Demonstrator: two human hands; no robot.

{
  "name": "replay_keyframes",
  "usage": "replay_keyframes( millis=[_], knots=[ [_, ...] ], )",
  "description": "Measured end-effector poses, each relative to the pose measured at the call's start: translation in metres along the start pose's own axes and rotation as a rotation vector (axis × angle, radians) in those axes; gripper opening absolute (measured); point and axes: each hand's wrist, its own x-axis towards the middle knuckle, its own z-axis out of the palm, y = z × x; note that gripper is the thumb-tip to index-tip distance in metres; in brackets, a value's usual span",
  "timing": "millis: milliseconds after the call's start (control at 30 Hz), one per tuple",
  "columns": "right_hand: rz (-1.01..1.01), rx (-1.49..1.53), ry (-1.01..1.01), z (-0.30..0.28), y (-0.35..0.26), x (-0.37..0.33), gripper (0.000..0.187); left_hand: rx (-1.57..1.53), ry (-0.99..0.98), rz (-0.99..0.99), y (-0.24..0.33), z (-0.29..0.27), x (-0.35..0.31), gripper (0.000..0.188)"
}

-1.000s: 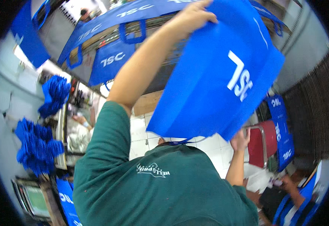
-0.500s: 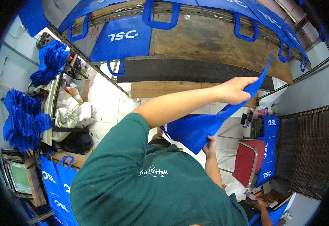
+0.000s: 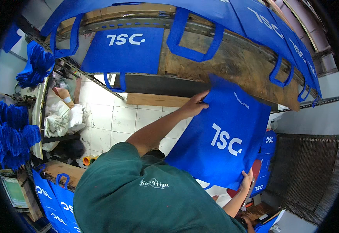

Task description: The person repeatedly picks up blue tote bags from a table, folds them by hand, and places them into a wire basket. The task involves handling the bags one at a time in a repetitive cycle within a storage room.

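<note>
Watching remotely, I see the left hand (image 3: 196, 105) and right hand (image 3: 246, 180) gripping the blue bag (image 3: 212, 120) beyond the green shirt (image 3: 138, 194), some fingertips hidden; printed side facing me, its long axis slants upper-right to lower-left.

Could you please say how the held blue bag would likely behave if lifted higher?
The blue bag is probably light, as the left hand and right hand hold only its edges. It may flop if unsupported, since its thin-looking material curves along the upper edge.

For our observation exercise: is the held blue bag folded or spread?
Spread: the blue bag shows its broad printed face between left hand and right hand.
</note>
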Motion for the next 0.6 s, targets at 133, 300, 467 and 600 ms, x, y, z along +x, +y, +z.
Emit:
replay_keyframes(
  millis=[133, 300, 467, 600],
  knots=[
    [-0.003, 0.011, 0.034, 0.056, -0.063, 0.044, 0.060, -0.256, 0.063, -0.002, 0.064, -0.058, 0.014, 0.060],
    [-0.158, 0.050, -0.293, 0.162, -0.135, 0.148, 0.050, 0.022, 0.208, 0.129, 0.097, -0.182, 0.072, 0.037],
    [-0.133, 0.254, -0.578, 0.293, -0.181, 0.282, 0.046, 0.777, 0.513, 0.097, 0.101, -0.306, 0.101, 0.042],
    [-0.462, -0.312, -0.312, 0.352, -0.186, 0.399, 0.048, 1.046, 0.448, -0.390, 0.069, -0.384, 0.104, 0.049]
  ],
)
